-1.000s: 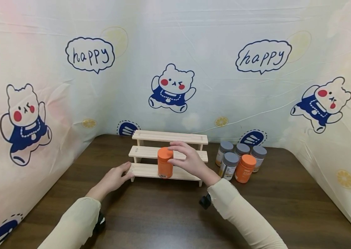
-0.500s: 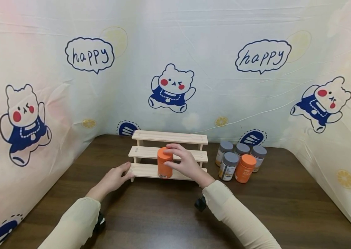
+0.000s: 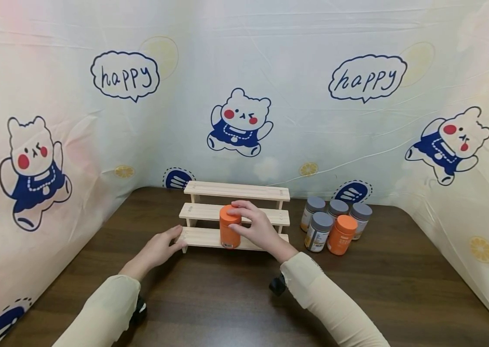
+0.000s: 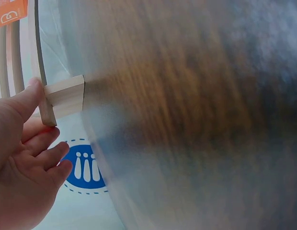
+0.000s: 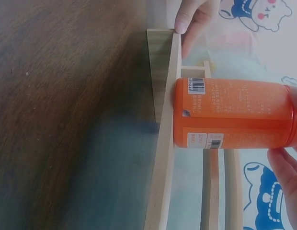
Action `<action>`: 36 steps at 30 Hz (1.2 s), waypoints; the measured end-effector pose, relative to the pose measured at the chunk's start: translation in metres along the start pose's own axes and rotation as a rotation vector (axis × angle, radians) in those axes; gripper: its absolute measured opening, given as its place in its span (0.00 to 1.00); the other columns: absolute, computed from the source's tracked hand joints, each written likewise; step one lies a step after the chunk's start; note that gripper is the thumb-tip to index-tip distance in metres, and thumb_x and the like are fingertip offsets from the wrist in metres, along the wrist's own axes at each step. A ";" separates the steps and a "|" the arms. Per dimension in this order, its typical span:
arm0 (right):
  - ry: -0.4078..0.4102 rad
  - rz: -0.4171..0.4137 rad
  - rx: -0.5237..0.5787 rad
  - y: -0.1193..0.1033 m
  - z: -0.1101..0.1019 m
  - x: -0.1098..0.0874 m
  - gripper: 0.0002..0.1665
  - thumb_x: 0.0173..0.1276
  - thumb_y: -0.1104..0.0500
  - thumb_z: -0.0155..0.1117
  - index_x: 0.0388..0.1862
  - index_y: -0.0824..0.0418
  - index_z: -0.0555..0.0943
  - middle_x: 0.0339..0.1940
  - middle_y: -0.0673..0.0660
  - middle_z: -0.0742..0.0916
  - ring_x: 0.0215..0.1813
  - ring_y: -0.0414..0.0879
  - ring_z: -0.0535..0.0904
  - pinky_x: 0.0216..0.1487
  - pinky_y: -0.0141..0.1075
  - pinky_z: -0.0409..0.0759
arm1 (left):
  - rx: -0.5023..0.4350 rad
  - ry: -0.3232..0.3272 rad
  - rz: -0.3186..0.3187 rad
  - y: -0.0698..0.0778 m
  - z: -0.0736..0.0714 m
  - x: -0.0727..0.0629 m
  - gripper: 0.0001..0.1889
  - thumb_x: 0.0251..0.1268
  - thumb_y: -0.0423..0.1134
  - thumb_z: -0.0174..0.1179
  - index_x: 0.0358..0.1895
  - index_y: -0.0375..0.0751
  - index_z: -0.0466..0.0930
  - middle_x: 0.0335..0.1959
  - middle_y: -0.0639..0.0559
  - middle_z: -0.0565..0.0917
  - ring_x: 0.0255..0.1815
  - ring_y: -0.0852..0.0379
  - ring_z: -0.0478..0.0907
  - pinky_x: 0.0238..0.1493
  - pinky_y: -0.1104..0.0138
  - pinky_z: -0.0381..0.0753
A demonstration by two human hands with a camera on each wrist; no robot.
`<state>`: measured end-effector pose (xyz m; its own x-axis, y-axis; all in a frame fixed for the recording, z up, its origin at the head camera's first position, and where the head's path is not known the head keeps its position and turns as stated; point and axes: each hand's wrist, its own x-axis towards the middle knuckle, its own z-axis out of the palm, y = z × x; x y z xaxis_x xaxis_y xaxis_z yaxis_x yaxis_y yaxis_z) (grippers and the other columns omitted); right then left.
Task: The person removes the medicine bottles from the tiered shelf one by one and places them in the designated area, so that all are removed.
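Observation:
An orange supplement bottle with an orange lid stands upright on the lowest step of a three-step wooden display rack. My right hand holds the bottle near its lid, with thumb and fingers on either side. In the right wrist view the bottle shows barcodes, and its base meets the step's front part. At the rack's left end, my left hand pinches the lowest step. The left wrist view shows that hand with its thumb over the board and its fingers below.
Right of the rack, several grey-lidded bottles stand grouped with another orange bottle. The brown wood-grain table extends in front. A printed cloth backdrop closes off the back and sides.
My right wrist and forearm have shifted a little left, and the fingers sit further over the bottle's lid. The bottle, rack and left hand look the same.

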<state>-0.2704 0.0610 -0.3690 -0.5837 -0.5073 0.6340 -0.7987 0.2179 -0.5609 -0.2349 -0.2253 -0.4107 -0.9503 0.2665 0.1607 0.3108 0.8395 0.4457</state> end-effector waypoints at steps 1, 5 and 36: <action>0.000 0.005 0.004 0.000 0.000 0.000 0.19 0.58 0.63 0.68 0.49 0.63 0.81 0.57 0.62 0.76 0.56 0.49 0.73 0.52 0.37 0.75 | 0.000 -0.002 -0.002 0.000 0.000 0.000 0.28 0.66 0.40 0.55 0.63 0.24 0.63 0.62 0.30 0.64 0.61 0.34 0.63 0.58 0.46 0.63; 0.007 0.011 0.011 -0.002 0.001 0.000 0.19 0.57 0.64 0.68 0.49 0.64 0.81 0.57 0.63 0.76 0.56 0.51 0.74 0.52 0.38 0.74 | -0.003 -0.006 -0.008 -0.001 0.000 0.000 0.28 0.66 0.40 0.55 0.63 0.24 0.63 0.63 0.30 0.64 0.61 0.35 0.63 0.58 0.46 0.62; 0.091 -0.025 -0.069 -0.015 -0.039 -0.005 0.20 0.56 0.65 0.69 0.49 0.66 0.82 0.56 0.59 0.78 0.59 0.48 0.72 0.53 0.36 0.74 | 0.002 0.013 0.012 -0.001 0.000 0.000 0.28 0.66 0.40 0.56 0.63 0.24 0.63 0.62 0.29 0.65 0.61 0.34 0.63 0.58 0.46 0.63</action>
<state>-0.2611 0.0924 -0.3426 -0.5715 -0.4364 0.6949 -0.8197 0.2647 -0.5080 -0.2349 -0.2260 -0.4111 -0.9463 0.2703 0.1770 0.3219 0.8375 0.4416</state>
